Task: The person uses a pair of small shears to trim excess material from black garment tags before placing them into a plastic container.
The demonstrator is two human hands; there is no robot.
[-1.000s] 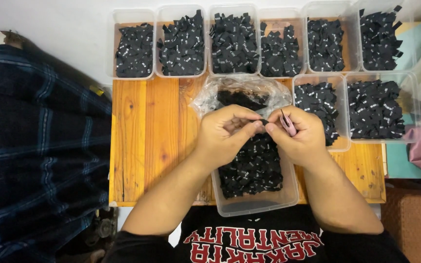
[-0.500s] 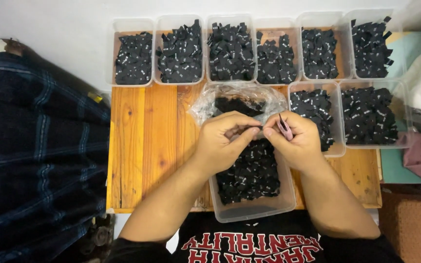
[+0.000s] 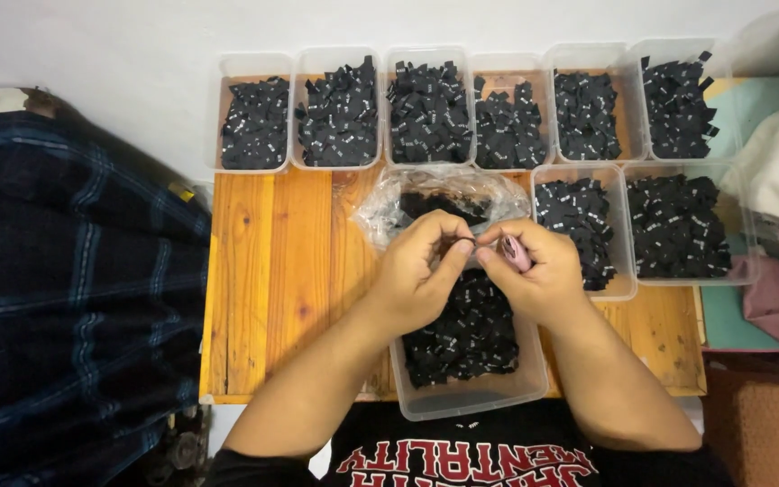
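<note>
Change: hands barely shifted since a second before.
Left hand (image 3: pixel 421 271): pinched a small black tag (image 3: pixel 471 245).
Right hand (image 3: pixel 534 271): met it, gripping a pink tool (image 3: pixel 515 252) over the near tub (image 3: pixel 471 397).

1. The left part of the wooden bench (image 3: pixel 268 289) lies bare, so a hand could pass freely there, from the near edge up to the back row.
2. Along the far edge, a row of six clear tubs (image 3: pixel 254 63) full of black pieces stands wall to wall, closing that side.
3. Two more tubs (image 3: pixel 628 289) fill the right half, with only a thin strip of wood in front of them.
4. In the middle, a crumpled plastic bag (image 3: pixel 380 212) and a near tub (image 3: pixel 471 401) block the way, with the left hand (image 3: pixel 416 275) and right hand (image 3: pixel 538 275) meeting above them.
5. A dark plaid cloth (image 3: pixel 74 298) crowds the bench's left edge.
</note>
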